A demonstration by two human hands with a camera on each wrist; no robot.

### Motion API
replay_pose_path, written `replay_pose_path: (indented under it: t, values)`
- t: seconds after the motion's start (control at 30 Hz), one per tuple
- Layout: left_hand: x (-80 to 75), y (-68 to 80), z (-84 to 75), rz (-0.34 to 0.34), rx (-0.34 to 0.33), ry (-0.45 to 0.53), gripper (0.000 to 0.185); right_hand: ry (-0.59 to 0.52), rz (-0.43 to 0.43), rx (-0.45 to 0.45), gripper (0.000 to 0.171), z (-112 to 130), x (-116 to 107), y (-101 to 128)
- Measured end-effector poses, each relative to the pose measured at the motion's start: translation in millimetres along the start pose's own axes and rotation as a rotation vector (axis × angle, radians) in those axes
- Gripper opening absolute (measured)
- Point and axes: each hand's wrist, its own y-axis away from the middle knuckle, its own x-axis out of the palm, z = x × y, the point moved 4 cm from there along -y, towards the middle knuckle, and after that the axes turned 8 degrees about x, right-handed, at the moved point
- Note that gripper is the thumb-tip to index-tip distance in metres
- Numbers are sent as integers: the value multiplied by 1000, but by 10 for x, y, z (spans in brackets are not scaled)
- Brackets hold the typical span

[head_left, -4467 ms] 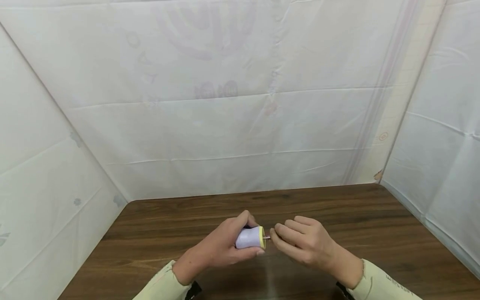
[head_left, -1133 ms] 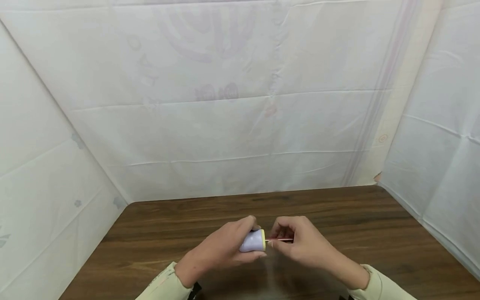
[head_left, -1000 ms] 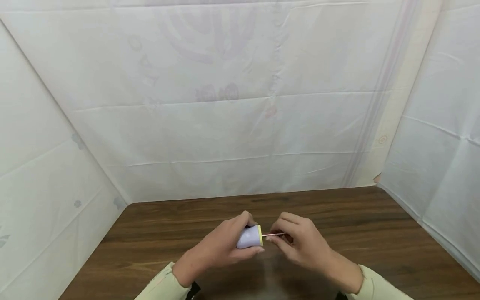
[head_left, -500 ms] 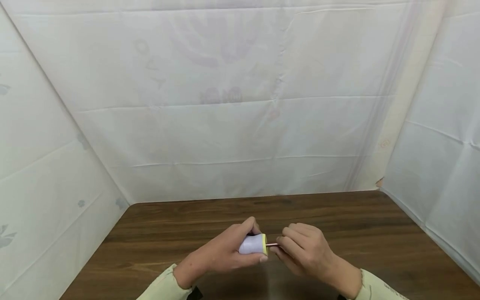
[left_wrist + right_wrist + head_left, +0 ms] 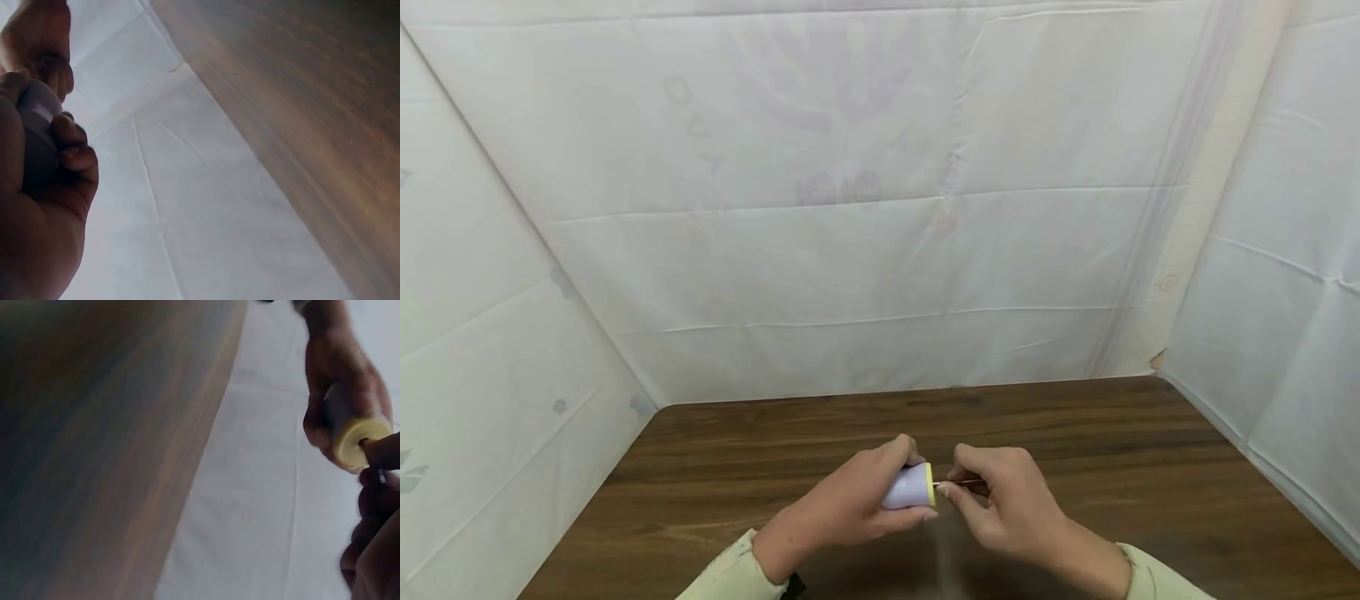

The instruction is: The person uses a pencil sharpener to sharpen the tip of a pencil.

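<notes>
Yellow end face (image 5: 355, 439) of lilac cylinder (image 5: 908, 490), clearest from right wrist.

A dark brown wooden desk (image 5: 1120, 467) with a lengthwise grain fills the lower part of the head view. Its far edge meets a white creased sheet wall (image 5: 865, 250) straight on, and white sheets also close it in on the left and the right, so the desk sits in a three-sided white enclosure. The surface has a dull sheen near the near edge. In the left wrist view the same brown wood (image 5: 325, 94) runs up against the white sheet, and in the right wrist view it (image 5: 94, 456) appears blurred.
</notes>
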Motion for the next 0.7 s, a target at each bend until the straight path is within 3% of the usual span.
replay_pose_path:
  t: [0.1, 0.23, 0.3, 0.33, 0.4, 0.47, 0.57, 0.7]
  values:
    - [32, -8, -28, 35, 45, -135, 44, -200, 188, 310, 33, -81, 16, 9]
    - [75, -18, -86, 63, 175, -317, 47, -552, 459, 735, 34, -229, 57, 77]
    - [86, -16, -96, 61, 210, -366, 48, -665, 540, 859, 35, -276, 74, 104]
    - [90, -13, -89, 62, 207, -364, 48, -677, 562, 873, 35, -290, 77, 106]
    - [92, -8, -53, 64, 165, -306, 46, -637, 570, 809, 31, -297, 74, 85]
    - [83, 0, 2, 58, 90, -231, 45, -513, 517, 659, 24, -276, 56, 42]
    - [53, 18, 78, 27, -4, -117, 44, -302, 361, 434, 15, -219, 11, -13]
    - [3, 32, 134, -17, -58, -4, 43, -127, 154, 163, 23, -134, -25, -51]
